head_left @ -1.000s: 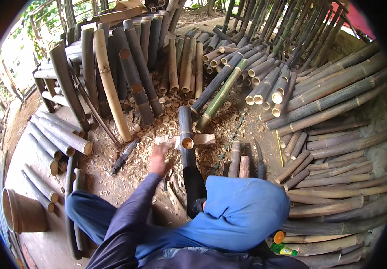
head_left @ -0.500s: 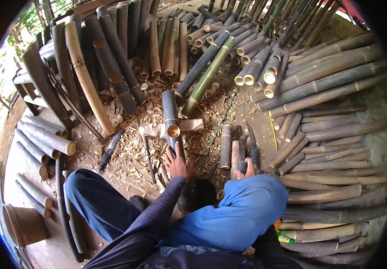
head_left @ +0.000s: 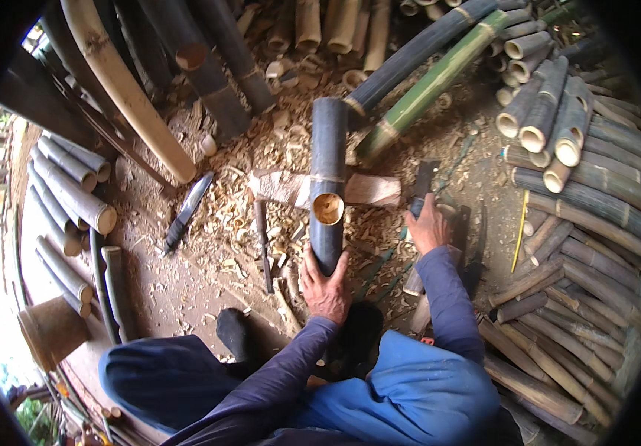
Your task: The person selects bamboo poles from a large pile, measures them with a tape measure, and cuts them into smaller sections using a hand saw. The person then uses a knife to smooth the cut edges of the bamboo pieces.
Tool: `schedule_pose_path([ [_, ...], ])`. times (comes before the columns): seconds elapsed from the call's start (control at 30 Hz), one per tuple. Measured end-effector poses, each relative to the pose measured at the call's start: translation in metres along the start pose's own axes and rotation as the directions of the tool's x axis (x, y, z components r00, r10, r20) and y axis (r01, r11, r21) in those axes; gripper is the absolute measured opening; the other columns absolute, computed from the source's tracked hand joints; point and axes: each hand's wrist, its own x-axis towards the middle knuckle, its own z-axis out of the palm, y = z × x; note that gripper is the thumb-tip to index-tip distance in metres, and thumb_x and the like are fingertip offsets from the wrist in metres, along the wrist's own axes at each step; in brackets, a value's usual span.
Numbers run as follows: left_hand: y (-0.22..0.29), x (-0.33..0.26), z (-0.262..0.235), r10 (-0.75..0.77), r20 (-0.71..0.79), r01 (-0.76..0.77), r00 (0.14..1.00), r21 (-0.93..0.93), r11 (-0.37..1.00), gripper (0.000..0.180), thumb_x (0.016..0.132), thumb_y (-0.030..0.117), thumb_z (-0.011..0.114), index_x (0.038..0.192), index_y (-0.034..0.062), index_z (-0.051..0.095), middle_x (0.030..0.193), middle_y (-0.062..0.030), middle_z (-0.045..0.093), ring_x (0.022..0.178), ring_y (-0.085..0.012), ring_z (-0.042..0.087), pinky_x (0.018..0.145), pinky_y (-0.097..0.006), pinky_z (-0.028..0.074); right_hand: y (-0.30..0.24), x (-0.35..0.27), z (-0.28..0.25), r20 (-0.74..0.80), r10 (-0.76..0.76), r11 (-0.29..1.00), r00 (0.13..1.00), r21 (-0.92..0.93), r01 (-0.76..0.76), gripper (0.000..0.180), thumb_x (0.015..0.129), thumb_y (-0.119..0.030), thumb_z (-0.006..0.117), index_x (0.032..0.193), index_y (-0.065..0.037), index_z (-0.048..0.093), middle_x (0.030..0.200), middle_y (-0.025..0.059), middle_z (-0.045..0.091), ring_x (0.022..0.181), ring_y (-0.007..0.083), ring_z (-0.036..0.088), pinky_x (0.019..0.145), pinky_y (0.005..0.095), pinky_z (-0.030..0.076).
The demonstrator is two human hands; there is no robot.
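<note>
A dark bamboo pole lies across a pale, chipped wooden block, pointing away from me. A round, light-coloured cut shows on its upper side, just below a node ring. My left hand is closed around the pole's near end. To the right of the pole, my right hand grips the dark handle of a knife, whose wide dark blade points away from me. The fingers partly hide the handle.
Wood chips cover the ground. Left lies another knife; a thin stick is near the block. A green bamboo pole slants behind. Bamboo stacks line the right; a bucket stands lower left.
My right hand has moved forward from beside my right knee with the knife, toward the pole. My left hand has closed around the pole's near end. The view has shifted closer.
</note>
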Motion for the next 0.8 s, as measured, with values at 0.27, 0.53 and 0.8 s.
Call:
schedule_pose_path([
  [0.27, 0.005, -0.001, -0.004, -0.008, -0.003, 0.008, 1.000, -0.081, 0.997, 0.063, 0.088, 0.013, 0.065, 0.148, 0.0282, 0.053, 0.162, -0.0267, 0.024, 0.140, -0.0480, 0.037, 0.115, -0.056, 0.035, -0.073, -0.102, 0.024, -0.373, -0.575, 0.747, 0.728, 0.123, 0.653, 0.060, 0.098, -0.029, 0.062, 0.152, -0.008, 0.046, 0.149, 0.0254, 0.045, 0.138, 0.0452, 0.042, 0.118, 0.0544, 0.033],
  [0.53, -0.129, 0.057, -0.028, -0.356, -0.143, 0.299, 0.923, -0.315, 0.901, 0.052, 0.087, 0.018, 0.071, 0.129, 0.0015, 0.046, 0.114, -0.0205, 0.057, 0.100, -0.0319, 0.061, 0.087, -0.046, 0.052, -0.116, -0.161, 0.092, -0.362, -0.587, 0.742, 0.724, 0.115, 0.660, 0.077, 0.088, -0.025, 0.069, 0.159, -0.020, 0.039, 0.168, 0.0202, 0.018, 0.145, 0.0532, 0.029, 0.120, 0.0617, 0.028],
  [0.8, -0.117, 0.128, -0.050, -0.321, 0.024, 0.322, 0.947, -0.066, 0.944, 0.035, 0.092, 0.008, 0.056, 0.127, 0.0060, 0.050, 0.119, -0.0234, 0.060, 0.104, -0.0424, 0.066, 0.088, -0.048, 0.054, -0.107, -0.159, 0.103, -0.378, -0.554, 0.747, 0.742, 0.169, 0.643, 0.078, 0.085, -0.018, 0.069, 0.158, -0.021, 0.040, 0.168, 0.0178, 0.017, 0.140, 0.0516, 0.034, 0.117, 0.0595, 0.034],
])
